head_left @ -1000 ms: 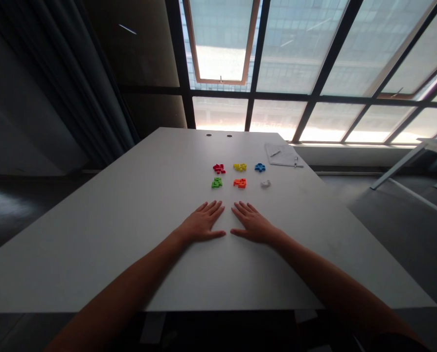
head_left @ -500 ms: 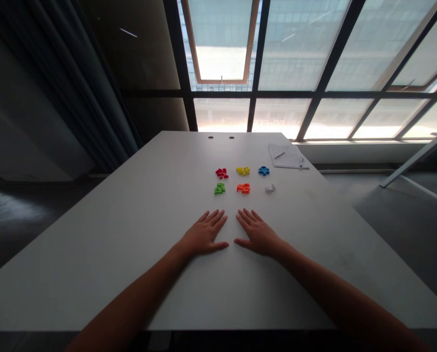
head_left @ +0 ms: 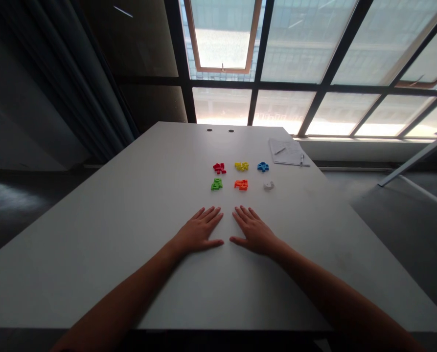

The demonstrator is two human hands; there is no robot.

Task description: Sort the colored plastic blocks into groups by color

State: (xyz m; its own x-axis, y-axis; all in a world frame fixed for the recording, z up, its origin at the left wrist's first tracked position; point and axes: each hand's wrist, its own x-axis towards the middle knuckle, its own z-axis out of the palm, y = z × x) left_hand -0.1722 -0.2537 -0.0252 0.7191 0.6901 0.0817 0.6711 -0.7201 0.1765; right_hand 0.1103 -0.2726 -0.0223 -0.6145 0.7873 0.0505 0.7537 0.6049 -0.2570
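Barely shifted since earlier, left hand and right hand lay open-fingered and empty on a white table, a green puzzle piece just ahead of the left, an orange puzzle piece ahead of the right.

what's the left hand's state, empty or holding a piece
Empty: the left hand lies flat and open on the white table, holding nothing.

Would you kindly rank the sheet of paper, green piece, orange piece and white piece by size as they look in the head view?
1. The sheet of paper
2. The green piece and the orange piece, which look alike, so I won't rank them
3. The white piece
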